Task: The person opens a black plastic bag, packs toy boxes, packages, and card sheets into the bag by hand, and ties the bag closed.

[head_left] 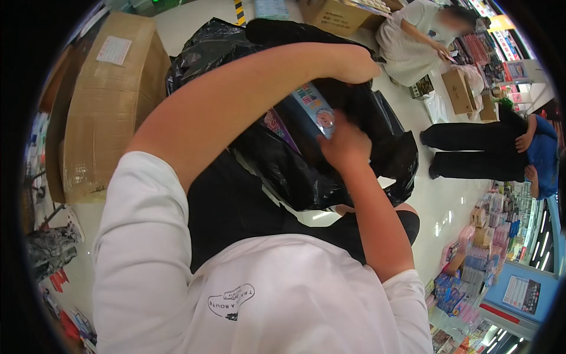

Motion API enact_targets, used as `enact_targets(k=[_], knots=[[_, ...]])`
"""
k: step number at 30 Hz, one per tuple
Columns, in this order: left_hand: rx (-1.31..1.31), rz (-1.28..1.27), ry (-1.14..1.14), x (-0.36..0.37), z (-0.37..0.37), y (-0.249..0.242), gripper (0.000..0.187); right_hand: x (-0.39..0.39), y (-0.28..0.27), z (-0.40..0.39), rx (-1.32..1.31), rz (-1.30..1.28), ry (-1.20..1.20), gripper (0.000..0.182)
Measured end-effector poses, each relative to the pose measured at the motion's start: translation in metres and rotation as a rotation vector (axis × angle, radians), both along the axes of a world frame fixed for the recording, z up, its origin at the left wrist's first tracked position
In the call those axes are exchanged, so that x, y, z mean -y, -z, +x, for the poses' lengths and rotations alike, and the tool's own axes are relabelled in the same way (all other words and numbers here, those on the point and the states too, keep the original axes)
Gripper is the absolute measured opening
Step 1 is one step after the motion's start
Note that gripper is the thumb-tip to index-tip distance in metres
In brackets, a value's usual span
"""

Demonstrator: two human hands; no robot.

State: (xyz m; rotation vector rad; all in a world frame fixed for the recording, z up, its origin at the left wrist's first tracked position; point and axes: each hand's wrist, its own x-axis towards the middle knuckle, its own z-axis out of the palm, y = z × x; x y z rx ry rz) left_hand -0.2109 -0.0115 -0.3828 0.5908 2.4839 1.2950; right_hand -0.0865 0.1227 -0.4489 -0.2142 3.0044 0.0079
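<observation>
A large black plastic bag stands open between my knees. Inside it lie a light blue printed box and, beside that, a box with a purple edge. My left arm crosses over the bag, and my left hand is closed at its far right rim, the fingertips curled out of sight. Reaching into the opening, my right hand is closed on the near end of the blue box, thumb and fingers at its edge. The lower part of the bag's contents is in shadow.
A tall cardboard carton stands at the left of the bag. Beyond it are an open carton and a crouching person. Another person in dark trousers stands at the right. Stacked goods line the lower right.
</observation>
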Motion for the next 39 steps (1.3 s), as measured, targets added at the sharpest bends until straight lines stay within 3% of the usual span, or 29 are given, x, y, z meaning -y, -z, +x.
enact_targets(k=[3,7,9,12,13,15,17,19,20,21,23,25,26,27,29,30,32,33,35,36,39], knots=[[0.040,-0.018,0.026,-0.013,0.011,-0.006,0.053,0.004,0.036,-0.012,-0.009,-0.064,-0.021,0.068],[0.061,-0.044,0.025,-0.008,0.034,-0.029,0.054,0.010,0.042,-0.032,-0.055,-0.214,0.033,0.063],[0.291,-0.134,-0.058,-0.007,0.044,-0.044,0.053,0.006,0.057,-0.049,-0.110,-0.287,-0.040,0.068],[0.151,-0.160,0.035,-0.001,0.037,-0.021,0.054,0.019,0.088,-0.083,-0.050,-0.154,-0.040,0.072],[0.044,-0.108,0.062,0.000,0.033,-0.011,0.054,0.027,0.112,-0.090,-0.198,-0.248,-0.036,0.063],[0.202,-0.031,0.027,0.002,0.032,-0.013,0.052,0.036,0.126,-0.093,-0.341,-0.358,-0.009,0.054],[0.015,0.004,0.017,0.008,0.023,-0.008,0.051,0.042,0.109,-0.088,-0.158,-0.287,-0.075,0.045],[0.238,-0.092,-0.004,0.015,0.007,-0.025,0.055,0.040,0.091,-0.095,0.083,-0.299,-0.141,0.040],[0.152,-0.082,0.079,0.025,0.003,-0.030,0.044,0.041,0.084,-0.098,0.132,-0.309,-0.172,0.037],[0.109,-0.124,0.101,0.029,-0.004,-0.024,0.042,0.048,0.073,-0.103,0.349,-0.246,-0.081,0.044],[0.019,-0.207,0.143,0.036,-0.017,-0.010,0.039,0.050,0.082,-0.106,0.225,-0.278,-0.101,0.045],[-0.050,-0.151,0.101,0.056,-0.014,-0.004,0.059,0.054,0.091,-0.112,0.024,-0.312,-0.133,0.046],[0.124,-0.281,0.079,0.068,-0.011,-0.010,0.062,0.058,0.096,-0.117,0.000,-0.321,-0.132,0.046],[0.093,-0.264,0.115,0.080,-0.009,-0.010,0.061,0.062,0.098,-0.121,0.009,-0.317,-0.130,0.046],[0.050,-0.851,-0.029,0.089,0.001,-0.021,0.066,0.068,0.088,-0.134,0.109,-0.293,-0.144,0.046],[0.052,-0.860,-0.025,0.109,0.002,-0.008,0.066,0.075,0.085,-0.142,0.157,-0.268,-0.138,0.046],[-0.453,-0.660,-0.296,0.155,0.003,0.030,0.073,0.091,0.084,-0.161,0.208,-0.220,-0.118,0.046],[-0.451,-0.664,-0.302,0.161,0.001,0.032,0.073,0.101,0.087,-0.171,0.243,-0.175,-0.102,0.047],[-0.515,-0.784,-0.568,0.171,-0.006,0.038,0.078,0.118,0.095,-0.188,0.288,-0.131,-0.084,0.047],[-0.546,-0.710,-0.587,0.179,-0.008,0.059,0.078,0.123,0.099,-0.195,0.293,-0.132,-0.084,0.047],[-0.246,-0.670,-0.453,0.166,-0.006,0.083,0.090,0.126,0.138,-0.205,0.190,-0.260,-0.175,0.052]])
